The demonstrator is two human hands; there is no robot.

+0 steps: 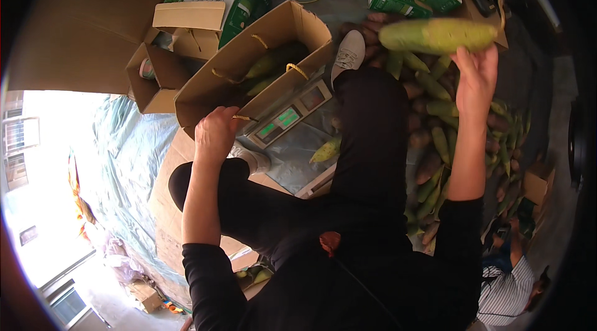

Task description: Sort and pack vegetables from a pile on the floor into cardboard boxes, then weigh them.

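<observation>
My right hand (477, 79) is raised over the pile on the right, its fingers and thumb closed round one end of a long green radish (429, 36). The radish lies level, yellowish toward the held end. My left hand (216, 135) is closed at the near wall of a long open cardboard box (214, 91), by one of its yellow rope handles (245, 118). Inside this box a few green radishes (273, 64) lie in shadow. The box rests on a digital scale (292, 119) whose green display faces me.
Many radishes (438, 107) are heaped right of my leg. A single radish (326, 149) lies on the plastic sheet near the scale. Printed green-and-white cartons (239, 4) stand at the back. Another person in a striped shirt (507, 294) is at lower right.
</observation>
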